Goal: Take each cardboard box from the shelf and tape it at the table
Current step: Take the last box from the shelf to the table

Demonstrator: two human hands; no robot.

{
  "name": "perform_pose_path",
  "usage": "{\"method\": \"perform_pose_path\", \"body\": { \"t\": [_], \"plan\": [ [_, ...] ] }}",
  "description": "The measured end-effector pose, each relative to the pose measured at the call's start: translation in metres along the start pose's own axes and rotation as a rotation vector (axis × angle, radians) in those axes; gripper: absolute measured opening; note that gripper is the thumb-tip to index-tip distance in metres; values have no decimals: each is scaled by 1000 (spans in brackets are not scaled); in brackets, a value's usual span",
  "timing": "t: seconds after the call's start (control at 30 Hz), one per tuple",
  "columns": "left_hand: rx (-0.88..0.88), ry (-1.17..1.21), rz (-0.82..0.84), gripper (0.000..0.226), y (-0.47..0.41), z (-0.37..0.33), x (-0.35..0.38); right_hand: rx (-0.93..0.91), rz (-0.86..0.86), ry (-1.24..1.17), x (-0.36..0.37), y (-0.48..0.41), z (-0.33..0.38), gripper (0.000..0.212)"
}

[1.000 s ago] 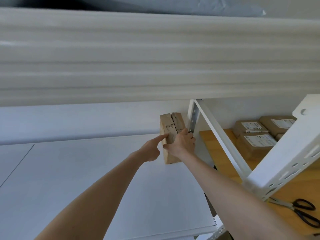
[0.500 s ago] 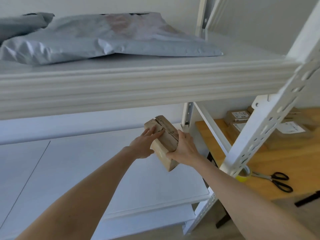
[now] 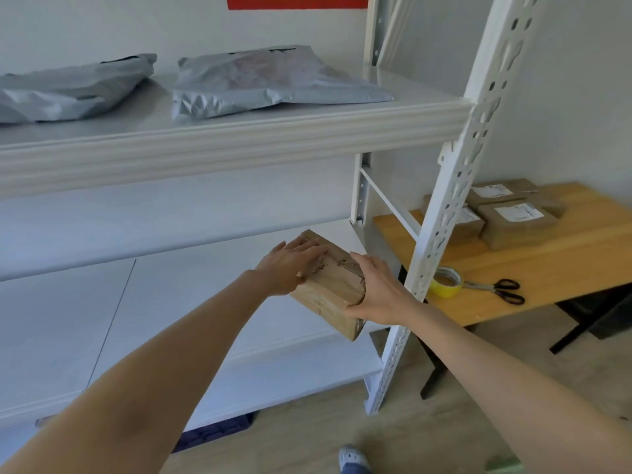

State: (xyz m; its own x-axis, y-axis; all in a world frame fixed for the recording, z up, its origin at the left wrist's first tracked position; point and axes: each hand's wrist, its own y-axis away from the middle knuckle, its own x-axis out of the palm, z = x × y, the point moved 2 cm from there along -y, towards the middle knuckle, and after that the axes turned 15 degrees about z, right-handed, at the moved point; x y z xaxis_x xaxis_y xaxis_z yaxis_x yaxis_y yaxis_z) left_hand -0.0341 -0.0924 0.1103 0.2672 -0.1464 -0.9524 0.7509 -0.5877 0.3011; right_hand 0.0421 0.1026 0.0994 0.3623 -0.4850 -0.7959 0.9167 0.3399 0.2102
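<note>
Cardboard box [image 3: 337,293] between flat-fingered left hand [image 3: 286,268] and clasping right hand [image 3: 380,291] (fingertips hidden behind the box)

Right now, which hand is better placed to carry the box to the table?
Right. The right hand grips the cardboard box on the side nearer the table; the left hand only rests flat on top.

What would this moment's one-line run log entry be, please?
step: pickup | cardboard box: tilted over shelf | left hand: flat on top | right hand: grips end | tape roll: on table
</note>
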Motion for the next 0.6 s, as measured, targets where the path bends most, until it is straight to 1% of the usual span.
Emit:
{"method": "perform_pose_path", "body": {
  "t": [0.1,0.17,0.3,0.5,0.6],
  "plan": [
    [54,-58,35,82,19,-20,3,15,3,1,10,41,4,105],
    [105,-93,35,90,25,-35,7,17,2,9,15,69,4,104],
    [152,-105,87,104,26,-72,10,57,8,65,19,118,-9,104],
    [279,-206,166,109,6,-150,10,145,4,43,13,180,-45,106],
    [331,-190,227,111,-14,-184,14,200,-11,28,9,205,-68,105]
  ]
}}
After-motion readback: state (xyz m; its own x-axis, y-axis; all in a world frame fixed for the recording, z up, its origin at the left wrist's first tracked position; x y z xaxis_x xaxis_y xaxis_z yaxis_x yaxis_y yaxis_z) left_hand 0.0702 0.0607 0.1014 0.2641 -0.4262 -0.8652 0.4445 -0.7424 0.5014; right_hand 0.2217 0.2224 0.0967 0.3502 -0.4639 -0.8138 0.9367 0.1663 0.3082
